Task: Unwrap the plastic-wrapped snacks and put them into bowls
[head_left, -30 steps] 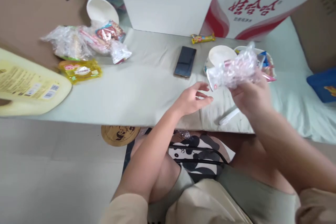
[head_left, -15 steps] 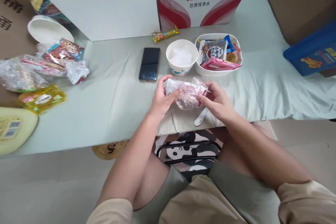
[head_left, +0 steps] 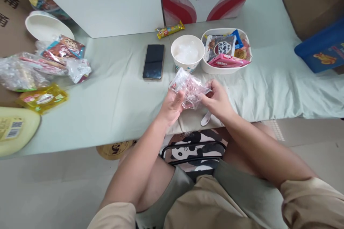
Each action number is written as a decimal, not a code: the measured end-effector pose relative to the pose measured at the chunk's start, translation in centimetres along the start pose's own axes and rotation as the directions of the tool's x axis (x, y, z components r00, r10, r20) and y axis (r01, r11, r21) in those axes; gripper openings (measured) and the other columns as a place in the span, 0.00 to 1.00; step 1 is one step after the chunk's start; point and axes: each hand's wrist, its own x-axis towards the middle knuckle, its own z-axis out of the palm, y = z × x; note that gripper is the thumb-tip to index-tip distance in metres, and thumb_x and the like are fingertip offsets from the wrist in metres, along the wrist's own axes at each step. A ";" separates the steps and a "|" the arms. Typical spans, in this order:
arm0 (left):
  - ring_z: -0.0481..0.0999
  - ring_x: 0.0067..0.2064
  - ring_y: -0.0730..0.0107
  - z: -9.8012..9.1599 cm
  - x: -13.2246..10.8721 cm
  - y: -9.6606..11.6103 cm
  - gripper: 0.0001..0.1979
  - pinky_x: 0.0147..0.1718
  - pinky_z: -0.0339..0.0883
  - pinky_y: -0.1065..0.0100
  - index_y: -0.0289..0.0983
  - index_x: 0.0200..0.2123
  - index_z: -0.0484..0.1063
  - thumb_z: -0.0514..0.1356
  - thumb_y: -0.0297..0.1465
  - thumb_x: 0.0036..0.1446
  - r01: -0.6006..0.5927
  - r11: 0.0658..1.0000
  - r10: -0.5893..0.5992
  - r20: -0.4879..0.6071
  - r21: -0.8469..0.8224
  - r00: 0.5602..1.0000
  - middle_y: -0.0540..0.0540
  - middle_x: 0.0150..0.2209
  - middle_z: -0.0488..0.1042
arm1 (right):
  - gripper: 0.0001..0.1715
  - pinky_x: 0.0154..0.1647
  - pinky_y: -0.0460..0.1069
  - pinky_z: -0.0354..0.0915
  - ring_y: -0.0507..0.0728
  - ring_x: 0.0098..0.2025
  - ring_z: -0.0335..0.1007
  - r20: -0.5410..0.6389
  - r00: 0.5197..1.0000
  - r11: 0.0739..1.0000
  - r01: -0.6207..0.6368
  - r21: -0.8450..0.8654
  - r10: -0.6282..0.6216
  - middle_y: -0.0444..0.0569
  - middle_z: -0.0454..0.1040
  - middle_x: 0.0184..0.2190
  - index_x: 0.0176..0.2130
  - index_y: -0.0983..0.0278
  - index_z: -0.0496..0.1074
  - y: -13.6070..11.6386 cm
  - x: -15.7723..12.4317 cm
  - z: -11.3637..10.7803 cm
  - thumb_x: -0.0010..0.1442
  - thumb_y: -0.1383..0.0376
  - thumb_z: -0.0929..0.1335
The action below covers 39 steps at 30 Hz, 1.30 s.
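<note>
Between my hands is a crinkled clear plastic wrapper (head_left: pixel 192 89) with pink and red print; what it contains, if anything, I cannot make out. My left hand (head_left: pixel 173 105) is closed on its left side, thumb across the front. The fingers of my right hand (head_left: pixel 217 100) pinch its right edge. Just beyond the wrapper stands a white paper bowl (head_left: pixel 187 65) with whitish, translucent stuff inside. A white plastic utensil (head_left: pixel 206 118) lies on the cloth below my right hand, partly covered by it.
A white tub (head_left: pixel 224 68) of packaged snacks sits right of the bowl. Left of the bowl lies a phone (head_left: pixel 153 62), with a yellow snack stick (head_left: pixel 170 29) behind it. Cartons (head_left: pixel 200 7) line the back. Several snack packets (head_left: pixel 53 68) and a pale yellow bottle (head_left: pixel 18 128) are at left.
The wrapper has turned, its left end now tipped up toward the bowl. My left hand has shifted slightly down and right beneath it. The view has moved a little.
</note>
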 end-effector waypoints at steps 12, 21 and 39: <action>0.82 0.40 0.61 -1.0 0.3 0.2 0.29 0.33 0.80 0.65 0.40 0.43 0.73 0.78 0.44 0.41 -0.071 0.987 0.107 -0.262 0.144 0.959 0.46 0.40 0.80 | 0.23 0.27 0.50 0.65 0.54 0.31 0.71 0.004 0.982 0.971 0.186 -0.148 -0.188 0.49 0.73 0.40 0.42 0.59 0.63 -0.6 -0.1 -0.7 0.55 0.50 0.71; 0.83 0.41 0.65 -3.5 0.6 1.7 0.32 0.27 0.76 0.72 0.44 0.46 0.66 0.78 0.42 0.42 -0.117 0.973 0.210 -0.549 0.200 0.809 0.47 0.47 0.79 | 0.19 0.27 0.50 0.53 0.62 0.27 0.71 0.030 0.989 0.563 -0.057 -0.824 0.144 0.47 0.76 0.24 0.46 0.59 0.71 -0.9 -2.9 -4.0 0.62 0.50 0.66; 0.81 0.48 0.54 -2.2 0.4 -0.5 0.43 0.37 0.79 0.62 0.45 0.54 0.63 0.76 0.53 0.40 -0.074 0.893 0.202 -0.249 0.445 0.947 0.43 0.49 0.76 | 0.22 0.21 0.46 0.67 0.49 0.23 0.72 0.308 0.938 0.960 0.075 0.269 -0.160 0.47 0.78 0.41 0.53 0.57 0.59 -0.8 -3.6 -1.6 0.70 0.46 0.63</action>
